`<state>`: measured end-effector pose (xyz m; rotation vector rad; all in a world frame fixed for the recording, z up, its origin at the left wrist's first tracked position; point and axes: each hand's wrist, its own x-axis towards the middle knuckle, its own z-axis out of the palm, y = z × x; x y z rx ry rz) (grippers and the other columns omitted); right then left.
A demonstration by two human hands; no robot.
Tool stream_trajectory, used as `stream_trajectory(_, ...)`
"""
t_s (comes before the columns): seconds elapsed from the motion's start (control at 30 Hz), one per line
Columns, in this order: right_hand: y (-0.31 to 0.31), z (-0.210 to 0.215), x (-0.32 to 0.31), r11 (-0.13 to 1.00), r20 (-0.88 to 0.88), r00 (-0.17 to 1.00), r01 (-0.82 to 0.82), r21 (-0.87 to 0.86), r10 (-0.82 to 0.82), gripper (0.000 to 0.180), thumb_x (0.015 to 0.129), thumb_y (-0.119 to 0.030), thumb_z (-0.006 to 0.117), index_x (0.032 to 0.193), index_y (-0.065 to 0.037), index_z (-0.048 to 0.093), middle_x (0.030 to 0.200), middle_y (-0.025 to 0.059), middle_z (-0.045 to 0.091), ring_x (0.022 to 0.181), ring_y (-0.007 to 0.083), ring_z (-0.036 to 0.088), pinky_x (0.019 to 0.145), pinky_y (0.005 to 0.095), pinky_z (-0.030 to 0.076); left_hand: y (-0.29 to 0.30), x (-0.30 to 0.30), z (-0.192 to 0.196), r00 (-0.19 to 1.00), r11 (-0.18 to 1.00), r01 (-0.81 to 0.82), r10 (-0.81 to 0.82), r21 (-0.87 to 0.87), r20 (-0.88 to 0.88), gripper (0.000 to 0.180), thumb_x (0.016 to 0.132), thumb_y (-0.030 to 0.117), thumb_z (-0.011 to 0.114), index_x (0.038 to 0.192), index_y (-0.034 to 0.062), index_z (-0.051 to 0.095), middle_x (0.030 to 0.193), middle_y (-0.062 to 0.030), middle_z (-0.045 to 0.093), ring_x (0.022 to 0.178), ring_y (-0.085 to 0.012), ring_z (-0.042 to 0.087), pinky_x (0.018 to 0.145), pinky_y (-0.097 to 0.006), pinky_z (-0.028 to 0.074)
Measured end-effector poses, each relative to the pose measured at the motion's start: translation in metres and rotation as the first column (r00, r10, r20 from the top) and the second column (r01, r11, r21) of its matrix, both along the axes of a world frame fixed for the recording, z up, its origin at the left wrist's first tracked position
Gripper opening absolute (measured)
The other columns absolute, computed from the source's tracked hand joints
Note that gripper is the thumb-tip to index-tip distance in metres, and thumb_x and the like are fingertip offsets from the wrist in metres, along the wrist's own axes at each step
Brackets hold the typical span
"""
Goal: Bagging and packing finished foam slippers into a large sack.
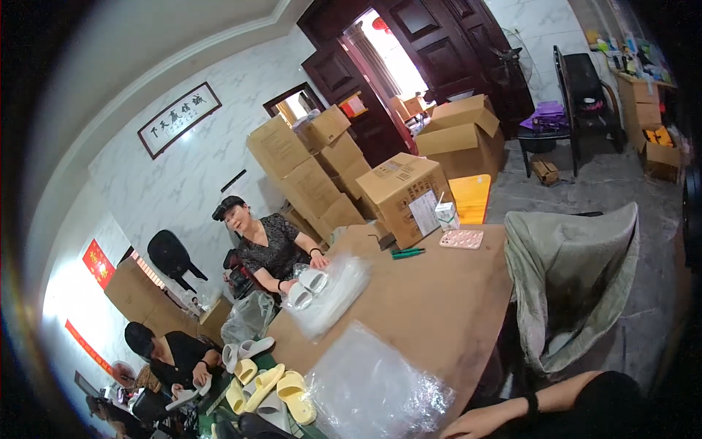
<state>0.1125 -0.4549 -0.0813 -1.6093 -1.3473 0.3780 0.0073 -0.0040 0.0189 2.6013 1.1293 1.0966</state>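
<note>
Right hand [479, 423] at five o'clock, flat, loosely open, empty, beside clear plastic bags [376, 391], left hand unseen

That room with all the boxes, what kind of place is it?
Probably a small packing workroom. Brown cardboard boxes are stacked by the wall, yellow and white slippers lie in a heap, and clear plastic bags are piled on the brown table, where a co-worker handles white slippers.
</note>
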Motion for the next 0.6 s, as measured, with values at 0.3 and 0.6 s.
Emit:
stream_trajectory(0.3, 0.074, 0.013, -0.001, 0.955, 0.142, 0.961, 0.207, 0.211, -0.239, 0.082, 0.087, -0.038, 0.062, 0.143, 0.003, 0.018, 0.136, 0.027, 0.039, 0.123, 0.0361, 0.044, 0.101, 0.0405, 0.037, -0.178, -0.019, 0.036, 0.889, 0.907, 0.411, -0.422, 0.092, 0.181, 0.028, 0.092, 0.014, 0.051, 0.115, 0.0021, 0.061, 0.121, -0.0304, 0.049, 0.105, -0.0416, 0.049, 0.097, -0.045, 0.034)
stream_trajectory(0.6, 0.081, -0.015, -0.015, 1.0, -0.666, 0.746, 0.003, 0.005, 0.001, 0.079, 0.089, 0.0, 0.045, 0.149, -0.014, -0.004, 0.134, 0.012, 0.039, 0.11, 0.0175, 0.047, 0.089, 0.0307, 0.043, -0.231, 0.028, -0.044, 0.898, 0.808, 0.414, -0.285, -0.419, 0.336, 0.036, 0.076, 0.006, 0.063, 0.112, 0.0068, 0.062, 0.109, -0.0219, 0.046, 0.112, -0.0381, 0.044, 0.099, -0.044, 0.032)
